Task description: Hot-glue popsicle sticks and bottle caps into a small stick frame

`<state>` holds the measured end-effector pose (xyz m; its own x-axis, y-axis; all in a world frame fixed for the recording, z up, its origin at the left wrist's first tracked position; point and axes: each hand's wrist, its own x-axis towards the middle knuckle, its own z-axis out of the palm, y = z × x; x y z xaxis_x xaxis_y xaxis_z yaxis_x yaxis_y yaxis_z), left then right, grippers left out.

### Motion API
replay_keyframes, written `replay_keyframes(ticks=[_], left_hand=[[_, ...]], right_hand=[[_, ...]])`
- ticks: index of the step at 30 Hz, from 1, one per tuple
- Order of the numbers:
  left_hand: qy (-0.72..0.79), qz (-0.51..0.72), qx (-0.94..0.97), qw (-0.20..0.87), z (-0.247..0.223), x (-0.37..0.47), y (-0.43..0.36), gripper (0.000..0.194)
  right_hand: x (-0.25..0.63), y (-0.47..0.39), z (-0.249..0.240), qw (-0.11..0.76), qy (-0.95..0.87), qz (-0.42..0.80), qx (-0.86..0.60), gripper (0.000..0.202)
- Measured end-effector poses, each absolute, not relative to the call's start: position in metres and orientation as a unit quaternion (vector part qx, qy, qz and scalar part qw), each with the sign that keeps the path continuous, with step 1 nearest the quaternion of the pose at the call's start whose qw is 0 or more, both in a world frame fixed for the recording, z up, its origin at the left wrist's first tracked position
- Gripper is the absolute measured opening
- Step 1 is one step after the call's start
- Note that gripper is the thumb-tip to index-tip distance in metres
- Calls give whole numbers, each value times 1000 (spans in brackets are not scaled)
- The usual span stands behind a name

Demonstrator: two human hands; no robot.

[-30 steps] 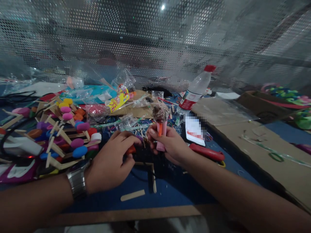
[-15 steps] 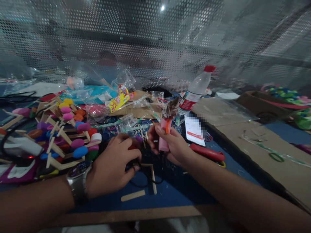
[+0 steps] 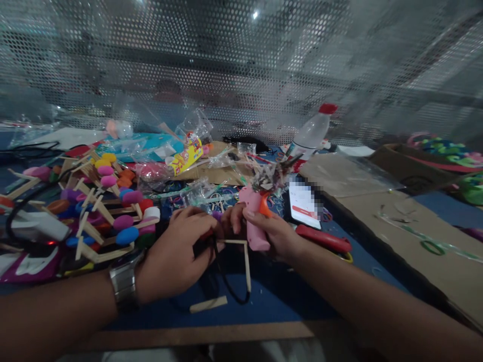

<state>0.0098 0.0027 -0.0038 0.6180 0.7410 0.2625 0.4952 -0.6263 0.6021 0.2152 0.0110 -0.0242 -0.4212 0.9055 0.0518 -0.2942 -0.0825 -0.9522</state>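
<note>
My right hand (image 3: 279, 234) is wrapped around a pink hot glue gun (image 3: 257, 221) with an orange trigger (image 3: 265, 205). Its nozzle end (image 3: 273, 177), crusted with grey-brown residue, points away from me and to the right. My left hand (image 3: 184, 251), a metal watch (image 3: 124, 284) on its wrist, is curled round one end of some joined craft sticks (image 3: 247, 266), bent at an angle. A reddish part shows dimly under those fingers, mostly hidden. Between the hands a black cord (image 3: 226, 289) loops down. One loose craft stick (image 3: 208, 304) lies near the table edge.
On the left is a pile of craft-stick pieces with coloured discs (image 3: 113, 211). A bottle with a red cap (image 3: 311, 133), a phone (image 3: 305, 203) and red-handled pliers (image 3: 324, 238) are at right, beside cardboard (image 3: 362, 201). Plastic wrappers (image 3: 199, 191) and a perforated metal screen (image 3: 211, 65) are behind.
The glue gun has tilted, its nozzle swinging right and its base coming nearer. The joined sticks at my left hand have risen and shifted right. My left hand has barely moved.
</note>
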Motion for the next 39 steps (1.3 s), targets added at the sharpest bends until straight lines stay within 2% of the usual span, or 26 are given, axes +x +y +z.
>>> replay_keyframes(ticks=[11, 18, 20, 24, 26, 29, 34, 39], left_hand=[[351, 289, 857, 242, -5, 9, 4, 8], [368, 302, 842, 255, -4, 9, 2, 6], [366, 307, 837, 267, -4, 8, 1, 18], [368, 318, 820, 301, -6, 7, 0, 57], [369, 331, 810, 313, -6, 6, 0, 64], [379, 357, 792, 319, -5, 6, 1, 51], [358, 368, 797, 318, -3, 7, 5, 6], [348, 339, 792, 369, -3, 7, 6, 16]], right_hand=[[223, 7, -14, 305, -521, 751, -268, 46], [225, 8, -17, 334, -509, 743, -278, 45], [224, 9, -17, 360, -515, 728, -276, 45], [223, 11, -17, 436, -482, 700, -294, 40], [221, 12, -16, 468, -460, 688, -311, 38], [219, 11, -14, 507, -438, 661, -339, 34], [217, 11, -13, 553, -441, 606, -364, 33], [218, 12, -15, 552, -446, 606, -359, 32]])
